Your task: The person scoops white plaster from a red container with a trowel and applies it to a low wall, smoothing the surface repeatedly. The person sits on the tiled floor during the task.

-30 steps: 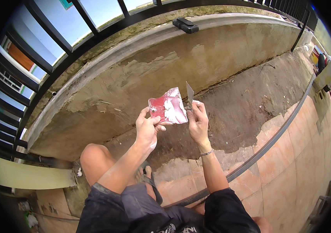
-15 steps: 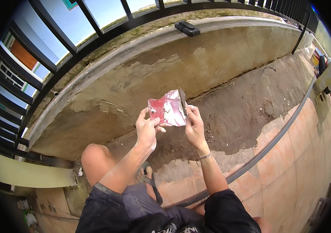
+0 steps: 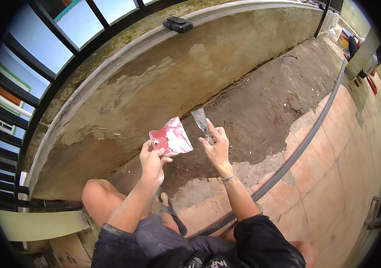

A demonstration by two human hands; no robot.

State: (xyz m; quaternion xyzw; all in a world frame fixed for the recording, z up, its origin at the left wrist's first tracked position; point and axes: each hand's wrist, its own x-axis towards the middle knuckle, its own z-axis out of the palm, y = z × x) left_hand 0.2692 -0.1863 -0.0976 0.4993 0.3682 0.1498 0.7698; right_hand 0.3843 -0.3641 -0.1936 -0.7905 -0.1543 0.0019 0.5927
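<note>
My left hand (image 3: 153, 161) grips a red plastic filler spreader (image 3: 160, 138) by its lower left side. White paste (image 3: 178, 139) covers the right part of that spreader. In my right hand (image 3: 217, 149) is a putty knife (image 3: 200, 120), its grey metal blade tilted up and to the left and smeared with pale residue. A small gap separates the blade from the spreader. My right fingers hide most of the knife's handle. Both tools are held up in front of a low wall (image 3: 163, 85) with patchy, rough plaster.
A black metal railing (image 3: 61, 76) runs along the wall's top, where a black box-shaped device (image 3: 178, 24) lies. Bare dirt (image 3: 262, 107) borders the wall's foot. A dark strip (image 3: 288, 167) edges the orange floor tiles (image 3: 328, 178). Several coloured items (image 3: 346, 40) lie at the far right.
The putty knife has come away from the spreader's right edge, and its blade now shows flat. Both hands appear lower and more to the left as the view has shifted.
</note>
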